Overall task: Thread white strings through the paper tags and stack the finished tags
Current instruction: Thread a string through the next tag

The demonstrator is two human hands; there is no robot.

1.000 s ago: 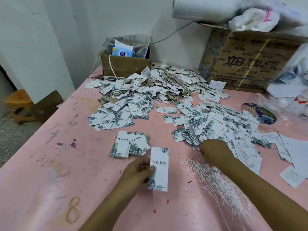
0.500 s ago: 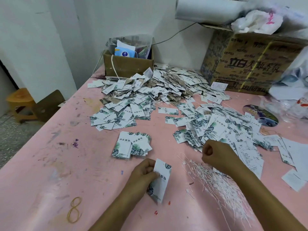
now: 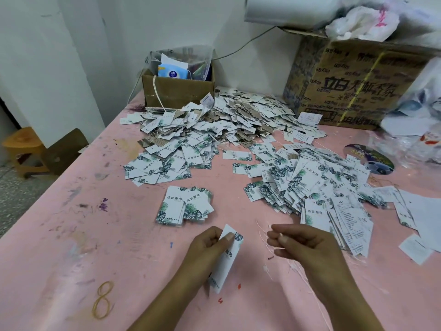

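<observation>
One white string (image 3: pixel 263 237) is now pinched in the R hand (image 3: pixel 307 244), which has swung in toward the L hand (image 3: pixel 207 247). L grips a leaf-print tag (image 3: pixel 226 261), tilted more on edge, above the pink table (image 3: pixel 71 235). Threading looks next; the finished stack (image 3: pixel 185 206) sits just beyond.

Worktop (image 3: pixel 71 235) holdings:
- Back centre: small carton (image 3: pixel 177 91). Back right: large carton (image 3: pixel 353 87).
- Before the small carton: back tag heap (image 3: pixel 214 130).
- Right of centre: loose tag heap (image 3: pixel 310 182).
- Centre, nearer the front: tag stack (image 3: pixel 183 206).
- Front: left hand (image 3: pixel 205 244) with single tag (image 3: pixel 226 261); just right of it, right hand (image 3: pixel 307 244) with string (image 3: pixel 281 234); loose strings (image 3: pixel 300 275) by the right wrist.
- Front left: rubber band (image 3: pixel 102 299).
</observation>
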